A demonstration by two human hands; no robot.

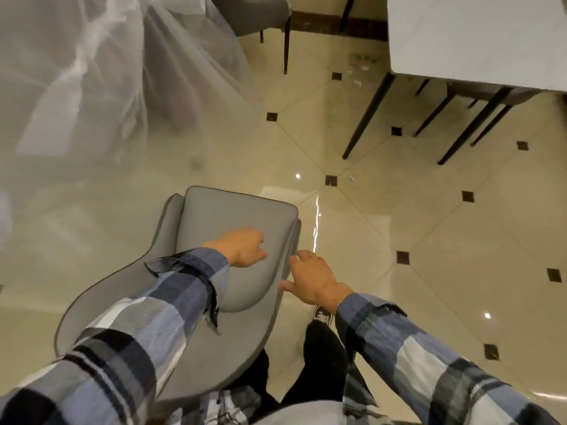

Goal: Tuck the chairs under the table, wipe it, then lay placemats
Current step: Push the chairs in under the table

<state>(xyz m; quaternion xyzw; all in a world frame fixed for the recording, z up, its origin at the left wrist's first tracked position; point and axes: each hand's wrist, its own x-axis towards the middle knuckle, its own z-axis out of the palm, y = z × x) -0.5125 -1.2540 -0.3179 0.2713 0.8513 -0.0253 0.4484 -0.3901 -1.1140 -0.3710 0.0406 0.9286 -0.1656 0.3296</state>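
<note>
The task looks to be in its first step. A grey chair stands at lower centre of the frame, well apart from the counter at upper right, with open tiled floor between them. The left hand rests on the chair seat with its fingers curled down at the seat's surface; whether it truly grips an edge cannot be told. The right hand is spread, its fingers relaxed, touching or just beside the chair's right edge, holding nothing.

Under the counter's near edge, dark legs and a grey seat suggest one chair already tucked in. Another chair at top centre stands out on the floor beside a sheer curtain, so at least two chairs seem left to move.

The part of the countertop in view is bare; no cloth or placemats show anywhere in frame. Wiping and laying placemats appear not yet begun.
</note>
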